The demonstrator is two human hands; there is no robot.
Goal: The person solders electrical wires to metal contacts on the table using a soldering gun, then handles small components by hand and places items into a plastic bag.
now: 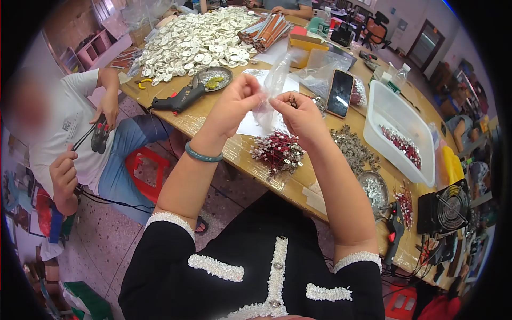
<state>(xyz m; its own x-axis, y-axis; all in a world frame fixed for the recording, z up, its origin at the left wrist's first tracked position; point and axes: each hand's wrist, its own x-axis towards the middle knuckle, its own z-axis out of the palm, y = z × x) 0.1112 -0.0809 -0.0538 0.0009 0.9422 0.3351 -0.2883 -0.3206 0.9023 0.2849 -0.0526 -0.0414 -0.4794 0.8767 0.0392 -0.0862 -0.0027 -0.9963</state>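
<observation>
Over the table, my left hand (pixel 242 101) pinches one side of a clear plastic bag (pixel 276 74). My right hand (pixel 301 114) grips the bag's other side between thumb and fingers, close to the left. Beneath them lies a white paper sheet (pixel 250 126). A bundle of red wires with white ends (pixel 277 152) rests just below my hands. Right of it spreads a heap of small metal parts (pixel 354 149). A smartphone (pixel 340 94) with a dark screen lies beyond my right hand. What the bag contains, if anything, I cannot make out.
A large pile of white discs (pixel 197 45) covers the far left. A glue gun (pixel 178 100) lies beside a metal dish (pixel 214 79); another glue gun (pixel 394 234) sits right. A white tub (pixel 400 128) and small fan (pixel 450 208) stand right. A person (pixel 80 122) sits left holding a tool.
</observation>
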